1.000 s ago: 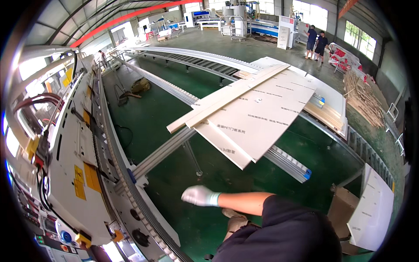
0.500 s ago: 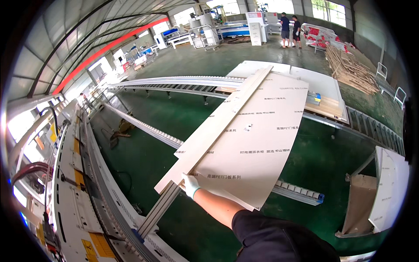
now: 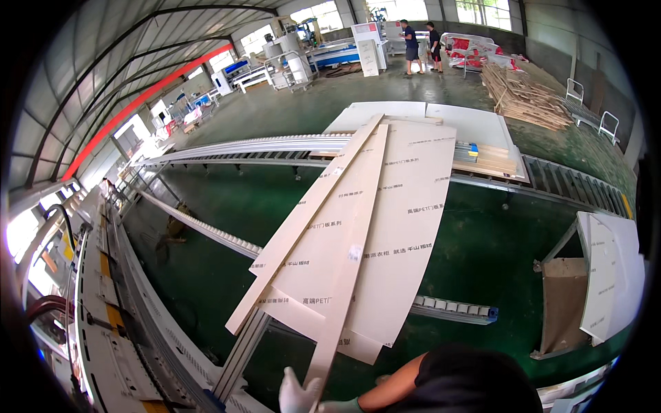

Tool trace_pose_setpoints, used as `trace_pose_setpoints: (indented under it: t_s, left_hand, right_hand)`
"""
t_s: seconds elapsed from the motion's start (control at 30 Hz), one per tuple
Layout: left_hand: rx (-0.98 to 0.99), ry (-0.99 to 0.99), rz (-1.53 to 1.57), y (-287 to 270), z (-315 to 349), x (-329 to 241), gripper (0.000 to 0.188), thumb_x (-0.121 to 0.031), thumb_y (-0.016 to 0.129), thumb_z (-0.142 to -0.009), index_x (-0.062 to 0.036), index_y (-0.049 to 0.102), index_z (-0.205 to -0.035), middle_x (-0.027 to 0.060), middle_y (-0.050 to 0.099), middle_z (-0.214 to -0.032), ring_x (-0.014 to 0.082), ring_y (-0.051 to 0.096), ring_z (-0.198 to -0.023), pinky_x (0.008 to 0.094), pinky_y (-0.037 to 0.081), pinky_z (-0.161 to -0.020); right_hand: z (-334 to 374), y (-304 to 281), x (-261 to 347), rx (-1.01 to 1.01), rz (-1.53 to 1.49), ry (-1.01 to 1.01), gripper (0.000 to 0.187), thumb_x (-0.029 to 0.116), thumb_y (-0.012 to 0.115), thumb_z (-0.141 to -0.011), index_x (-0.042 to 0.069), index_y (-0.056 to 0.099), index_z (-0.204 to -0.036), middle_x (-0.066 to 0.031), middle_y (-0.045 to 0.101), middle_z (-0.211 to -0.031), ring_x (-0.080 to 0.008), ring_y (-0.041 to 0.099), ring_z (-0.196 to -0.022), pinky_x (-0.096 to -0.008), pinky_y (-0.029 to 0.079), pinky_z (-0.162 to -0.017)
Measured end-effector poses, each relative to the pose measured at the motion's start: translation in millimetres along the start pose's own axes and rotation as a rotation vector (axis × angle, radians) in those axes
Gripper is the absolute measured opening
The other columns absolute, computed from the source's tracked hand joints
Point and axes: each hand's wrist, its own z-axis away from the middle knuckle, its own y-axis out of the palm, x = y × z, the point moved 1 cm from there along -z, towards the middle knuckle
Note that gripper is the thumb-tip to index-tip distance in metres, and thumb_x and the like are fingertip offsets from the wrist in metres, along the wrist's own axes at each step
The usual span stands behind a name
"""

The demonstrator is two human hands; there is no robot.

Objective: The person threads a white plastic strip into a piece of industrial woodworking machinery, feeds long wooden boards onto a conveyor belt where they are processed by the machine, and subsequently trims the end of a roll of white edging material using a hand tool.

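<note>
At the lower edge my left hand [image 3: 296, 391], in a white glove, is closed on the near end of a long narrow board strip [image 3: 354, 253], its thumb side up. My right hand [image 3: 341, 406], gloved too, reaches in from the right to the strip's other edge; its fingers are mostly cut off by the picture's edge. The strip runs away from me across a wide pale panel [image 3: 406, 230] with printed film. Left of it, another narrow strip [image 3: 303, 237] lies slantwise on the panels.
A metal support beam [image 3: 241, 358] passes under the panels. To the left stands a long machine [image 3: 113, 344]. A roller conveyor [image 3: 578, 182] and stacked white boards [image 3: 475, 131] are beyond. Sheets lean on a frame [image 3: 551, 313] at right. Two people [image 3: 411, 48] stand far off.
My right hand has let go of the left strip's near end and come back toward me. A second strip now lies across the panel, its end at my hands. My left hand has come into view.
</note>
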Motion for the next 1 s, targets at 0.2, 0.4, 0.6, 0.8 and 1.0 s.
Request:
trace_pose_setpoints:
  t_s: [0.2,0.4,0.6,0.8,1.0]
  left_hand:
    - [0.293,-0.273,-0.089,-9,51,-19,0.07,-0.043,0.071,-0.085,0.0008,0.056,-0.138,0.0234,0.069,-0.125,0.0397,0.068,-0.112,0.0472,0.053,-0.095]
    - [0.312,-0.334,-0.164,-80,170,46,0.061,-0.042,0.072,-0.083,-0.0096,0.06,-0.133,0.0181,0.074,-0.11,0.0379,0.071,-0.101,0.0461,0.057,-0.088]
    - [0.322,-0.716,-0.261,-105,332,61,0.032,-0.013,0.065,-0.078,-0.0032,0.066,-0.109,0.0216,0.074,-0.094,0.0405,0.073,-0.09,0.0481,0.059,-0.079]
    - [-0.048,-0.639,-0.179,-63,454,27,0.055,-0.014,0.071,-0.072,-0.0012,0.063,-0.124,0.0197,0.07,-0.097,0.0393,0.069,-0.091,0.0499,0.055,-0.079]
    - [-0.57,-0.554,-0.338,-26,559,8,0.06,-0.021,0.079,-0.071,-0.0068,0.061,-0.127,0.0104,0.065,-0.088,0.0335,0.066,-0.082,0.0475,0.052,-0.073]
  right_hand:
    - [49,3,31,0.587,0.297,0.058,0.027,0.029,0.064,-0.098,0.018,0.067,-0.122,-0.0028,0.07,-0.106,-0.0152,0.064,-0.099,-0.0373,0.05,-0.085]
    - [88,-34,136,-0.09,-0.741,0.82,0.039,0.036,0.055,-0.099,0.011,0.062,-0.128,-0.0073,0.068,-0.118,-0.0254,0.064,-0.111,-0.0424,0.049,-0.098]
    - [119,-37,192,-0.368,-1.081,0.48,0.054,0.053,0.041,-0.101,0.011,0.065,-0.125,-0.0074,0.068,-0.128,-0.0303,0.061,-0.121,-0.0485,0.045,-0.108]
    - [138,-15,179,-0.485,-0.929,0.377,0.053,0.05,0.039,-0.102,0.01,0.069,-0.116,-0.004,0.072,-0.114,-0.0267,0.065,-0.113,-0.0503,0.048,-0.105]
    - [156,80,218,-0.273,-0.765,0.255,0.049,0.046,0.038,-0.104,0.012,0.066,-0.125,-0.002,0.071,-0.117,-0.0218,0.066,-0.114,-0.0487,0.05,-0.105]
